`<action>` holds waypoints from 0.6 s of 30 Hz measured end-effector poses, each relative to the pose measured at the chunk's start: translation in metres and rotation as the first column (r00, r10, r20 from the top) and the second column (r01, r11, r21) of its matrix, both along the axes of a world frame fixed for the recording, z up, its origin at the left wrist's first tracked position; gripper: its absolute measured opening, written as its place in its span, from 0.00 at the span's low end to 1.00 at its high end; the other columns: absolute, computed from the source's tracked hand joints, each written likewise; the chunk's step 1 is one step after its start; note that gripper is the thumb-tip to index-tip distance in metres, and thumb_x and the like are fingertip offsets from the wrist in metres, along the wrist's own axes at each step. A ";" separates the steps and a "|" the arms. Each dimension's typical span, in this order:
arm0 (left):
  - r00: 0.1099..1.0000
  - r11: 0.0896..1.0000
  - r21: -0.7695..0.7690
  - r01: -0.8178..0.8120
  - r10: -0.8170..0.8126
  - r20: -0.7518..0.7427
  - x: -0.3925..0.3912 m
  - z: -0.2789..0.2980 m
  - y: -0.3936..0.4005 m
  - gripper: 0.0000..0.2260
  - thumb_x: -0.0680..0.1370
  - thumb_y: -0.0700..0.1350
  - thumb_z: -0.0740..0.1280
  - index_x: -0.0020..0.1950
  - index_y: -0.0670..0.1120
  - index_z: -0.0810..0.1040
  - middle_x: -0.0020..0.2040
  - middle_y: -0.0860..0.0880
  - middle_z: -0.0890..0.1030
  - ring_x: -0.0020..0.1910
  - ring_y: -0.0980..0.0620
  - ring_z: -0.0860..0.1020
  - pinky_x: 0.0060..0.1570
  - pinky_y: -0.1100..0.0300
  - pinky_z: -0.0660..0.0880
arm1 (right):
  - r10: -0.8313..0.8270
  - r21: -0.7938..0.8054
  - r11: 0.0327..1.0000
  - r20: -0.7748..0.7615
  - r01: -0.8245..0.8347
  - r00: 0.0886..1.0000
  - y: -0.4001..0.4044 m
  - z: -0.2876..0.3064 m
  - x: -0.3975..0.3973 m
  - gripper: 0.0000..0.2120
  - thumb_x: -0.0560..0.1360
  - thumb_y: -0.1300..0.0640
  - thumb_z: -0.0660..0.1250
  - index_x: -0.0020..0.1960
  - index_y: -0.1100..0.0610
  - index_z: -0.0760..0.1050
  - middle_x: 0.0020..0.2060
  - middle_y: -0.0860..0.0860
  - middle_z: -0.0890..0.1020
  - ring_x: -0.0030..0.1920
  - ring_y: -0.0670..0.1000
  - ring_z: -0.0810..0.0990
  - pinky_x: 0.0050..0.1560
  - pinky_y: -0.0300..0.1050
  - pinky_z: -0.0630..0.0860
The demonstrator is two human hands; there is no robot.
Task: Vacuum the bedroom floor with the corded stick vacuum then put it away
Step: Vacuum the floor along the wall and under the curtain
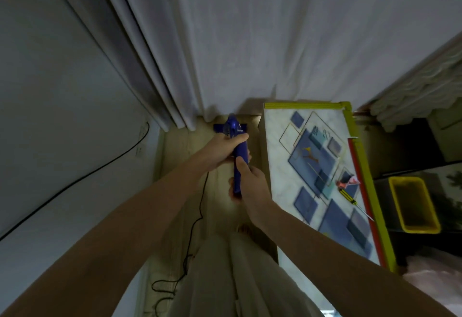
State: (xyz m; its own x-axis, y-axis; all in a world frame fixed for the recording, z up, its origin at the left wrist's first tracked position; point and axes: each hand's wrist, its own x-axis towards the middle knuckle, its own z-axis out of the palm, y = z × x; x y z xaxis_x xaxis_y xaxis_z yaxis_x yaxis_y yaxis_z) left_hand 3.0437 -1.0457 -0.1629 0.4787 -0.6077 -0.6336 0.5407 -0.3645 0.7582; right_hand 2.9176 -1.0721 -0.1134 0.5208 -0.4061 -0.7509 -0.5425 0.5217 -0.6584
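We're in a narrow floor strip (175, 156) between the left wall and the low table (282, 141) on the right, curtain (225, 41) at the far end. Vacuum (238, 151) stands near-upright, long axis running from us down to the head by the curtain hem, probably to reach that edge. Left hand (221, 150) wraps the body, right hand (247, 179) grips the handle nearer us. Cord (200, 206) trails near-left, clear of the head.

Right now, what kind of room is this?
Likely a room in a home, possibly a bedroom: floor-length curtains, a wood-look floor, and a narrow strip beside a patterned table. Both hands grip a blue vacuum there.
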 end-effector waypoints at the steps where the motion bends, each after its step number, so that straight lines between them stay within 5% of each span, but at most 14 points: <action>1: 1.000 1.000 0.011 -0.002 0.002 0.000 0.001 -0.001 -0.003 0.15 0.79 0.46 0.66 0.53 0.33 0.76 0.40 0.40 0.82 0.37 0.48 0.83 0.38 0.58 0.78 | 0.000 0.007 1.000 0.001 0.000 1.000 -0.003 -0.001 0.001 0.09 0.81 0.47 0.58 0.48 0.52 0.69 0.42 0.54 0.75 0.35 0.47 0.74 0.27 0.35 0.71; 11: 0.999 0.996 0.090 -0.021 0.024 -0.033 0.008 -0.009 -0.018 0.17 0.79 0.48 0.68 0.57 0.33 0.75 0.37 0.43 0.84 0.37 0.48 0.84 0.39 0.57 0.80 | 0.101 -0.002 0.995 0.000 -0.101 0.995 -0.021 -0.008 0.006 0.09 0.82 0.48 0.58 0.47 0.52 0.69 0.40 0.52 0.75 0.34 0.47 0.74 0.32 0.38 0.73; 18: 0.993 0.997 0.071 -0.036 0.044 -0.107 -0.014 0.001 -0.033 0.16 0.79 0.45 0.67 0.61 0.35 0.72 0.45 0.39 0.82 0.38 0.48 0.83 0.36 0.59 0.80 | 0.045 0.004 0.999 -0.028 -0.045 0.999 -0.035 -0.001 -0.015 0.11 0.82 0.49 0.58 0.54 0.56 0.69 0.36 0.50 0.71 0.34 0.46 0.71 0.34 0.38 0.73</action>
State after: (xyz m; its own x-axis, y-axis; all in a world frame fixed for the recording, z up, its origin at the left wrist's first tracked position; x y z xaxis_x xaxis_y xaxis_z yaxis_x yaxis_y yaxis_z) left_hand 3.0295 -1.0784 -0.1624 0.4280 -0.5427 -0.7227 0.6334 -0.3903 0.6682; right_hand 2.9030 -1.1069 -0.1148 0.5177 -0.3800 -0.7665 -0.5836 0.4983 -0.6412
